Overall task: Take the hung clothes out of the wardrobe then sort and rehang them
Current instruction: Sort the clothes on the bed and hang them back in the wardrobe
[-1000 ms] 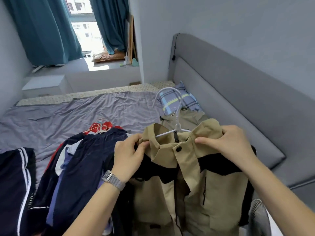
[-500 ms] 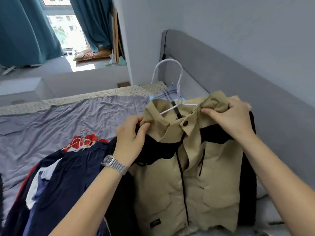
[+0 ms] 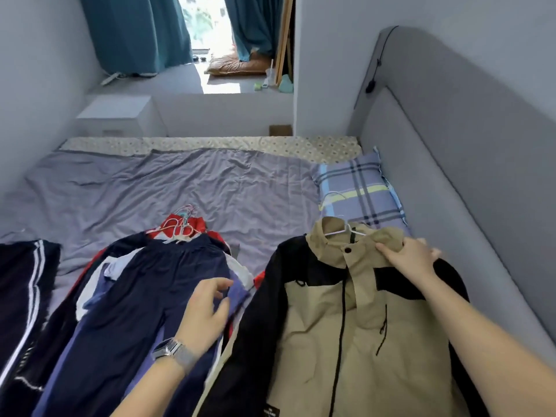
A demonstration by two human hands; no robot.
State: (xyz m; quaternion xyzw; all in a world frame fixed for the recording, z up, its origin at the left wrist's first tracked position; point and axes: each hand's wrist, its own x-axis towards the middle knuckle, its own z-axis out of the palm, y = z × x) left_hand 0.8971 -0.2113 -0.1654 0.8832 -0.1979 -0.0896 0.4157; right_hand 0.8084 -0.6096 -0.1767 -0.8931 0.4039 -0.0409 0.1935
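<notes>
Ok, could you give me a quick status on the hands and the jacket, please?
Right hand grips collar of tan jacket, flat on bed. Left hand open, over navy trousers. Nothing in the way.

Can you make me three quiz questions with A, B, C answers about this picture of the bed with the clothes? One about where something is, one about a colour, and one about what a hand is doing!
1. Where does the checked pillow lie?
A. Beside the grey headboard
B. Under the window
C. On the white cabinet

2. What colours is the jacket on the white hanger?
A. Red and white
B. Tan and black
C. All blue

3. What is the left hand doing?
A. Gripping a hanger
B. Pinching the pillow
C. Hanging open above the navy trousers, holding nothing

Answers:
1 A, the pillow sits against the headboard, just past the jacket's collar.
2 B, tan front, black shoulders and sleeves.
3 C, its fingers are loose, while the right hand holds the jacket's collar.
</notes>
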